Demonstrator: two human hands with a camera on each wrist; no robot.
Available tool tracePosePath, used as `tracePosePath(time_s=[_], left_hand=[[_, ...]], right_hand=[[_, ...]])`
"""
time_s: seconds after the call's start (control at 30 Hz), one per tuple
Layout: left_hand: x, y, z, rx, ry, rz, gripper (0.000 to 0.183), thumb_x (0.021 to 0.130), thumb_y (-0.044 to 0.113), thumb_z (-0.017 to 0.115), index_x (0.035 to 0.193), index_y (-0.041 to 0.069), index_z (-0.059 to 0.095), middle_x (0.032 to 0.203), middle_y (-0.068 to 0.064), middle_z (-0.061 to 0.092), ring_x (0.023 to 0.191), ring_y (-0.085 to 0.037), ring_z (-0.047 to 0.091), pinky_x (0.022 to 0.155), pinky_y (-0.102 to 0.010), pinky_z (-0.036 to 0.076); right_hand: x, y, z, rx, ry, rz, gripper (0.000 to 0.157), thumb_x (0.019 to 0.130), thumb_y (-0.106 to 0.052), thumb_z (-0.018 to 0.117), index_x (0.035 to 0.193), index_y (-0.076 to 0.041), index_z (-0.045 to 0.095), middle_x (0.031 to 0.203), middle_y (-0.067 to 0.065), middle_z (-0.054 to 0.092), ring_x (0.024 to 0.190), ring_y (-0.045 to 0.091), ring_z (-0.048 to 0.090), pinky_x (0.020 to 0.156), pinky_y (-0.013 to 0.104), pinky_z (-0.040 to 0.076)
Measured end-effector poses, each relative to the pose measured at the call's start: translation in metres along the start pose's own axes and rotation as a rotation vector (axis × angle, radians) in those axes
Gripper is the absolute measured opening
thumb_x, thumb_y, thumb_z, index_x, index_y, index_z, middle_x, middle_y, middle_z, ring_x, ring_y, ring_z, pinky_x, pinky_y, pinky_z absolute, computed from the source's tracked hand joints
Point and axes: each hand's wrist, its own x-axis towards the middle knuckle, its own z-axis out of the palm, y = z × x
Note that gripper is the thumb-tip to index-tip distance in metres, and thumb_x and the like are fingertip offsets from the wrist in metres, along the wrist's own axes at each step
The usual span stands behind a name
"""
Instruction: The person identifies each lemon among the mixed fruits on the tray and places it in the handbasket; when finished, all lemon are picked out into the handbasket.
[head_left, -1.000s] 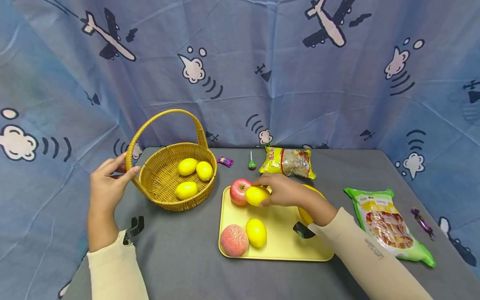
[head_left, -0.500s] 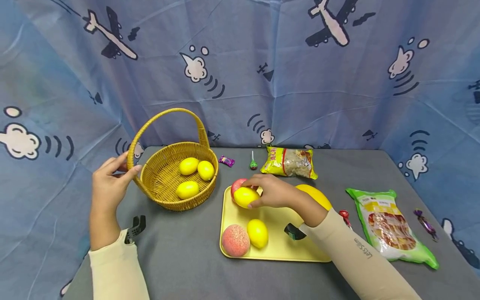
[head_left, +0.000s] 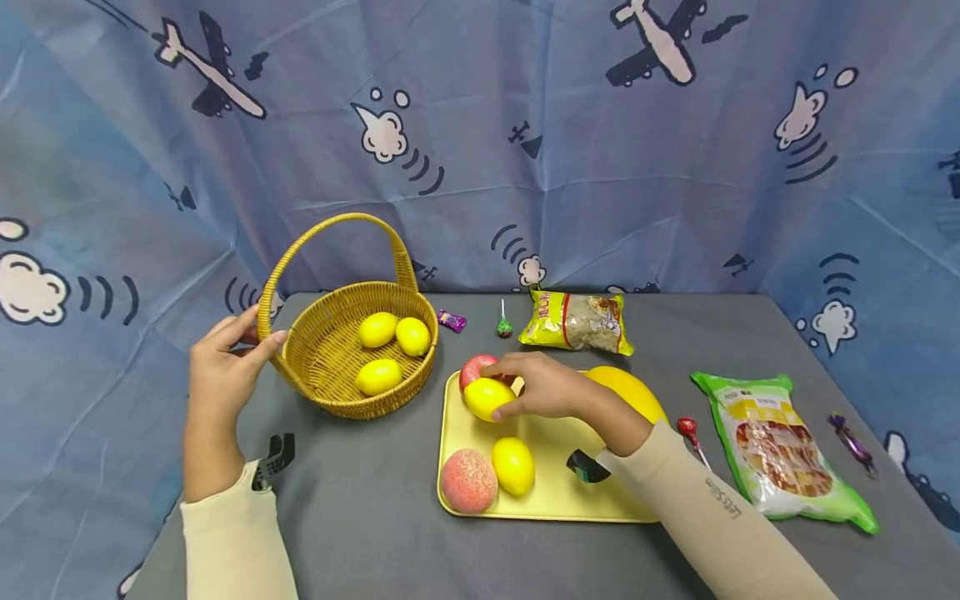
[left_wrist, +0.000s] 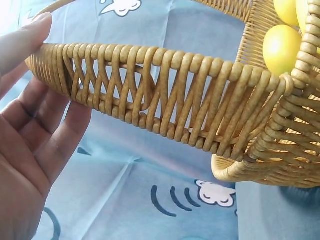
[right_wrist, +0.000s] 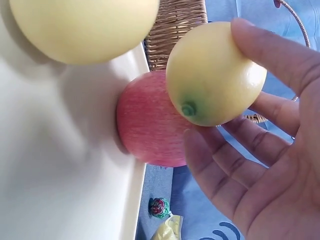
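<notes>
While the head view looks down on the table (head_left: 352,517): both hands are bent, each round one thing.
Left hand (head_left: 225,358): pinches the handle (head_left: 406,272) of the basket (head_left: 367,407) at its nine-o'clock side, the grip parted only by the handle itself.
Basket lemons (head_left: 378,377): three, lying inside at one, three and five o'clock.
Right hand (head_left: 546,385): grips the held lemon (head_left: 486,400) between thumb and fingers, spread just to the fruit, at ten o'clock of the tray (head_left: 562,497).
Apple (head_left: 474,368): on the tray beyond the held lemon, partly hidden.
Tray's remaining fruit: a peach (head_left: 469,482) and a loose lemon (head_left: 513,467) side by side at eight o'clock; a large yellow fruit (head_left: 628,390) at two, partly behind the right forearm.
Beyond the tray: purple sweet (head_left: 452,321) and green lollipop (head_left: 504,328) at eleven o'clock, yellow bag (head_left: 577,322) at twelve; red lollipop (head_left: 687,427) and green bag (head_left: 780,446) at three.
Left wrist view: thumb over one edge of the handle, fingers under the other; the weave slopes toward four o'clock, with lemons at two.
Right wrist view: held lemon at one o'clock, its green tip showing, overlapping the apple; contact between them cannot be told.
</notes>
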Motion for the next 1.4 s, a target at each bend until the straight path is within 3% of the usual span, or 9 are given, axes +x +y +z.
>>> tracePosePath(time_s=[0.27,0.5,0.63,0.8,1.0,1.13,1.27,1.4], left_hand=[[-0.004,0.021,0.003,0.008,-0.039,-0.005,0.043,0.076,0.004,0.069,0.117,0.008,0.058,0.079,-0.001,0.056,0.074,-0.005,0.052,0.064,-0.008,0.044],[-0.004,0.008,0.003,0.031,-0.044,-0.014,0.046,0.076,0.009,0.071,0.119,0.017,0.057,0.080,0.000,0.056,0.075,-0.005,0.053,0.065,-0.009,0.045],[0.000,0.005,0.003,0.029,-0.044,-0.028,0.047,0.076,0.013,0.071,0.120,0.021,0.056,0.082,0.000,0.056,0.077,-0.007,0.053,0.066,-0.010,0.045],[0.001,0.005,0.005,0.015,-0.065,-0.033,0.046,0.077,0.015,0.070,0.120,0.022,0.055,0.084,0.000,0.057,0.078,-0.008,0.053,0.067,-0.011,0.045],[0.003,0.004,0.005,0.012,-0.054,-0.022,0.045,0.077,0.015,0.070,0.119,0.021,0.056,0.083,0.001,0.056,0.078,-0.008,0.052,0.067,-0.011,0.045],[0.004,0.004,0.005,0.006,-0.049,-0.009,0.045,0.076,0.014,0.071,0.118,0.020,0.058,0.082,0.001,0.057,0.077,-0.009,0.053,0.066,-0.011,0.045],[0.003,0.005,0.005,0.004,-0.051,-0.012,0.045,0.075,0.014,0.071,0.118,0.019,0.058,0.081,0.000,0.057,0.076,-0.008,0.053,0.066,-0.011,0.046],[0.001,0.005,0.005,0.005,-0.050,-0.005,0.045,0.075,0.012,0.071,0.118,0.017,0.058,0.080,-0.001,0.056,0.075,-0.007,0.053,0.067,-0.012,0.046]], right_hand=[[-0.002,0.004,0.005,0.037,-0.001,0.010,0.060,0.068,-0.045,0.074,0.121,-0.023,0.056,0.096,-0.014,0.051,0.092,0.009,0.050,0.072,0.024,0.048],[0.006,-0.004,0.007,0.000,-0.002,-0.024,0.055,0.068,-0.043,0.074,0.118,-0.027,0.057,0.100,-0.015,0.052,0.088,0.008,0.050,0.070,0.019,0.046],[0.020,-0.016,0.005,-0.034,0.036,-0.098,0.052,0.069,-0.041,0.074,0.116,-0.026,0.058,0.096,-0.014,0.051,0.081,0.013,0.051,0.068,0.021,0.044],[0.038,-0.032,0.006,-0.041,0.024,-0.147,0.053,0.070,-0.042,0.072,0.117,-0.023,0.058,0.091,-0.011,0.051,0.080,0.018,0.053,0.067,0.022,0.043],[0.069,-0.052,0.005,-0.053,0.076,-0.173,0.057,0.070,-0.046,0.072,0.119,-0.021,0.057,0.106,-0.009,0.053,0.092,0.013,0.051,0.077,0.022,0.043],[0.094,-0.060,0.007,-0.041,0.150,-0.147,0.059,0.070,-0.045,0.071,0.121,-0.019,0.056,0.114,-0.005,0.053,0.101,0.015,0.047,0.085,0.026,0.039],[0.117,-0.058,0.017,-0.027,0.218,-0.088,0.061,0.072,-0.042,0.071,0.124,-0.015,0.053,0.115,-0.001,0.051,0.100,0.014,0.047,0.085,0.028,0.040],[0.132,-0.052,0.030,-0.017,0.239,-0.024,0.063,0.074,-0.040,0.070,0.127,-0.014,0.049,0.119,0.000,0.049,0.102,0.012,0.047,0.087,0.025,0.040]])
